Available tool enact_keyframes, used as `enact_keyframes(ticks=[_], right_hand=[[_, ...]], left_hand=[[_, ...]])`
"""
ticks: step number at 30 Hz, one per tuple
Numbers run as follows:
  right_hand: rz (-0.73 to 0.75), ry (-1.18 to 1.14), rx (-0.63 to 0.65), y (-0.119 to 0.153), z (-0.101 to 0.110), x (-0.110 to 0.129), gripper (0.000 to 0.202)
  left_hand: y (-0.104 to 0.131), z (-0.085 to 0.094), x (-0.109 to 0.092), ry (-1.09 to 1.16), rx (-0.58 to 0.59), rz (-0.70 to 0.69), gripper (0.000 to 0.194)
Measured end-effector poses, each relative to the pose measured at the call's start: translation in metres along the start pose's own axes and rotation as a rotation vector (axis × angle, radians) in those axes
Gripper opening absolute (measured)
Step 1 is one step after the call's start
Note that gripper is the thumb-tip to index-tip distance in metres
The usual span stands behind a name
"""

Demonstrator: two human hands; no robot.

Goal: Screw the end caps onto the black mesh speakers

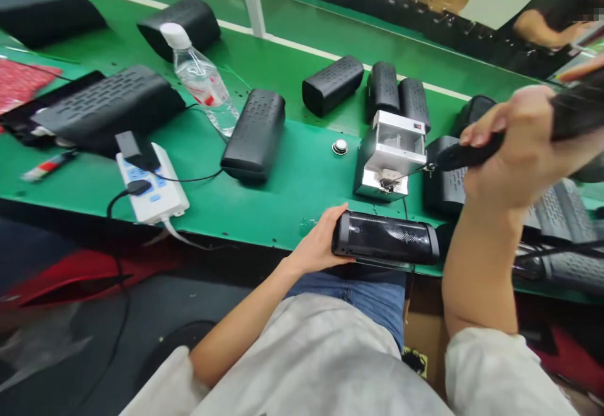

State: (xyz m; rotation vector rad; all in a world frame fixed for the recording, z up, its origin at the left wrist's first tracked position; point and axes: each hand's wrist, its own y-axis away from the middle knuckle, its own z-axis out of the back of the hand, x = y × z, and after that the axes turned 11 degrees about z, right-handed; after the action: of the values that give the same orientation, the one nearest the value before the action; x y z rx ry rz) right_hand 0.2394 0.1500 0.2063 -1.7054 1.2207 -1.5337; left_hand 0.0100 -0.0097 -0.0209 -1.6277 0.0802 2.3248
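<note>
My left hand is closed around the left end of a black speaker-like casing, which lies at the table's front edge with a glossy perforated face upward. My right hand grips a black electric screwdriver, held sideways above the table. Its thin bit points left, to the front of a small silver screw feeder; whether it touches a screw there is too small to tell. Left of the feeder sits a small round metal-rimmed piece.
Several black casings stand around the green table. At the left are a water bottle, a white power strip with cables, and a marker-like tube. Another person's arm shows at the back right.
</note>
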Motion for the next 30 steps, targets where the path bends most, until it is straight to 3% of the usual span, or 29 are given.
enact_keyframes(ticks=[2, 7, 15, 20, 23, 26, 30], right_hand=[[0.072, -0.019, 0.057, 0.001, -0.011, -0.013, 0.023], [0.028, 0.061, 0.106, 0.01, -0.021, -0.036, 0.032], [0.102, 0.008, 0.093, 0.011, -0.023, -0.022, 0.025], [0.004, 0.081, 0.107, 0.016, -0.028, -0.029, 0.027], [0.029, 0.068, 0.1, 0.016, -0.025, -0.035, 0.026], [0.058, 0.007, 0.12, 0.014, -0.017, -0.027, 0.028], [0.138, -0.115, 0.131, 0.009, -0.006, 0.006, 0.024]], left_hand=[[0.002, 0.0, -0.003, -0.019, 0.004, 0.002, 0.137], [-0.001, 0.001, -0.003, -0.059, 0.002, -0.002, 0.143], [-0.002, 0.0, -0.004, -0.061, 0.0, -0.024, 0.144], [-0.003, 0.0, -0.005, -0.084, -0.01, -0.022, 0.145], [-0.004, -0.001, -0.003, -0.078, -0.018, -0.04, 0.147], [-0.005, -0.004, -0.001, -0.062, -0.026, -0.062, 0.147], [-0.008, -0.006, 0.002, -0.048, -0.035, -0.112, 0.147]])
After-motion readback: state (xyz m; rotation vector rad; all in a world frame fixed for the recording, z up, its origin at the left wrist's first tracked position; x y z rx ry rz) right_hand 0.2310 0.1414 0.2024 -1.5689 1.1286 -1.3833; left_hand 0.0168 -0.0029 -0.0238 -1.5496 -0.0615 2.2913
